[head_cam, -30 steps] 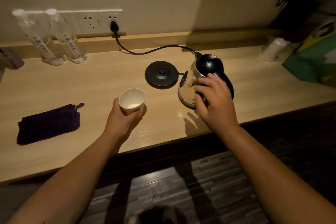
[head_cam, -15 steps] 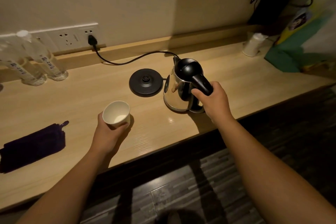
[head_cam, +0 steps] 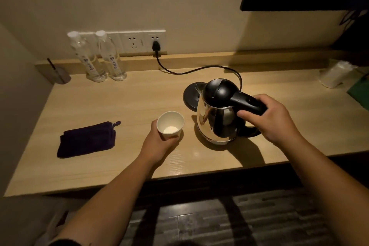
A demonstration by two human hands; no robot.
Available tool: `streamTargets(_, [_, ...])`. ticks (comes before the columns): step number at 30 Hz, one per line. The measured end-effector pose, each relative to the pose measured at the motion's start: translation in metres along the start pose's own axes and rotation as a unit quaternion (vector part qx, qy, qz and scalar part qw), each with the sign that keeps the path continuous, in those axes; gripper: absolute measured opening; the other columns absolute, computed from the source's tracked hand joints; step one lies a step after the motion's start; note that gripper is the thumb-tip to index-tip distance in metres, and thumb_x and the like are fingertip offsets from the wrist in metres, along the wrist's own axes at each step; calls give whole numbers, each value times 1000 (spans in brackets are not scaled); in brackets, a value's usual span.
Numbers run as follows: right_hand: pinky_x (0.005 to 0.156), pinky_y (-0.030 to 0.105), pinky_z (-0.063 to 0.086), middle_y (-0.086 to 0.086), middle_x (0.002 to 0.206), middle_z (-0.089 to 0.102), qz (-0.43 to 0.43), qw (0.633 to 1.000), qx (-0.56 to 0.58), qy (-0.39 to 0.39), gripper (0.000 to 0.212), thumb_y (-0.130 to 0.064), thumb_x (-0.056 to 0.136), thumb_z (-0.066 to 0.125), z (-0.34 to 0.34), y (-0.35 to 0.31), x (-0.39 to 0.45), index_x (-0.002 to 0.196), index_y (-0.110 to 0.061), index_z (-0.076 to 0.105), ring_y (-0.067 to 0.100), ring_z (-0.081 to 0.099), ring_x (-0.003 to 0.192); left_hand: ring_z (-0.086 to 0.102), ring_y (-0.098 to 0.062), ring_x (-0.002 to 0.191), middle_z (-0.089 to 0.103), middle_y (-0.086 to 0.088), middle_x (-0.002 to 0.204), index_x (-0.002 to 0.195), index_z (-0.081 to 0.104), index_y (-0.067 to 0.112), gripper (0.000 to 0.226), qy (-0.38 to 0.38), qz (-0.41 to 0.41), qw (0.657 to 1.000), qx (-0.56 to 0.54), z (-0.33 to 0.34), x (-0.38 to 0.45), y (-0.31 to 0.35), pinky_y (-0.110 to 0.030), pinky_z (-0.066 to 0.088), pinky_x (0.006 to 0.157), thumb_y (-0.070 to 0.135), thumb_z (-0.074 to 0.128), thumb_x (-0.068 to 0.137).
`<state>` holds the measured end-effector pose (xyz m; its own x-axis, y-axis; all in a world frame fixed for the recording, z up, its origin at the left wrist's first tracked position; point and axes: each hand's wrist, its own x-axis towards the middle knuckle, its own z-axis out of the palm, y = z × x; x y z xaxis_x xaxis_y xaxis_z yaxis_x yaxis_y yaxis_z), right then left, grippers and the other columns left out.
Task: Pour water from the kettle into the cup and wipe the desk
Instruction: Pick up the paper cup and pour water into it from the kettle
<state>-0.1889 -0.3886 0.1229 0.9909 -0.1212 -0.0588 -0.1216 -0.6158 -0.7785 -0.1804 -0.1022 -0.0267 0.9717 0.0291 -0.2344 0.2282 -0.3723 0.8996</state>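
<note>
A steel kettle (head_cam: 214, 118) with a black lid and handle is held off its round black base (head_cam: 190, 96), just above the wooden desk (head_cam: 119, 106). My right hand (head_cam: 273, 118) grips the kettle's black handle from the right. A white paper cup (head_cam: 169, 125) stands upright left of the kettle, with my left hand (head_cam: 157, 142) wrapped around its lower side. A dark folded cloth (head_cam: 87, 139) lies flat on the desk at the left, untouched.
Two clear water bottles (head_cam: 99, 60) stand at the back left under a wall socket strip (head_cam: 143, 41); the base's cord (head_cam: 189, 71) runs from it. A small grey holder (head_cam: 61, 75) sits in the back left corner, a white packet (head_cam: 335, 75) at the far right.
My right hand has shifted onto the handle and lifted the kettle, turning it so the handle points right. The cup stays in my left hand. The camera view swung left.
</note>
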Motion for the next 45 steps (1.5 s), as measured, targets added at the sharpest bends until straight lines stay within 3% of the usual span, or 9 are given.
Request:
streamTargets(6, [66, 18, 42, -16, 92, 57, -69, 982, -127, -122, 37, -28, 75, 78, 6, -45, 9, 104, -32, 55, 5, 54, 86, 56, -13, 107, 57, 10, 117, 133, 35, 38, 80, -10, -10, 999, -48, -1, -1, -5, -39, 54, 88, 34, 84, 70])
streamTargets(11, [73, 25, 50, -12, 92, 61, -107, 951, -228, -179, 39, -34, 72, 79, 7, -83, 12, 106, -30, 59, 10, 58, 89, 55, -14, 107, 56, 8, 118, 134, 33, 39, 78, -2, -1, 1000, -27, 0, 1, -6, -31, 52, 85, 31, 81, 74])
streamTargets(17, [68, 24, 48, -8, 89, 59, -148, 913, -327, -193, 42, -48, 71, 75, 12, -108, 18, 105, -27, 61, 12, 56, 85, 52, -12, 103, 53, 9, 116, 135, 32, 36, 78, -3, 3, 1000, -25, 0, 2, -9, -19, 44, 74, 30, 81, 75])
streamTargets(21, [74, 39, 56, -3, 91, 65, -154, 908, -344, -184, 47, -55, 66, 71, 13, -116, 21, 103, -27, 64, 15, 60, 83, 52, -9, 101, 53, 11, 112, 133, 34, 36, 78, -3, 2, 999, -33, 0, 3, -10, -14, 41, 69, 29, 83, 73])
streamTargets(23, [74, 39, 57, -2, 93, 65, -154, 904, -355, -180, 46, -54, 68, 72, 13, -120, 22, 104, -27, 64, 14, 60, 82, 52, -8, 99, 53, 13, 111, 134, 34, 36, 78, -4, 5, 999, -33, 0, 3, -10, -13, 41, 69, 29, 83, 73])
streamTargets(29, [60, 21, 49, -6, 89, 64, -161, 889, -377, -202, 41, -49, 73, 74, 17, -134, 27, 106, -26, 64, 9, 58, 79, 52, -10, 103, 52, 13, 113, 135, 33, 39, 79, -1, 8, 1000, -23, 0, 5, -15, -20, 45, 74, 30, 82, 73])
streamTargets(37, [60, 21, 47, -2, 89, 64, -165, 870, -409, -222, 41, -51, 74, 73, 21, -147, 33, 103, -24, 65, 11, 58, 79, 53, -14, 108, 54, 9, 122, 136, 32, 38, 83, 4, 20, 1000, -1, 2, 8, -19, -31, 51, 87, 36, 82, 70])
streamTargets(45, [62, 24, 50, -1, 87, 66, -171, 863, -418, -225, 41, -50, 73, 73, 24, -151, 34, 101, -22, 66, 13, 60, 77, 54, -15, 109, 56, 8, 122, 137, 32, 36, 83, 6, 31, 999, 5, 0, 9, -21, -34, 52, 88, 37, 82, 70])
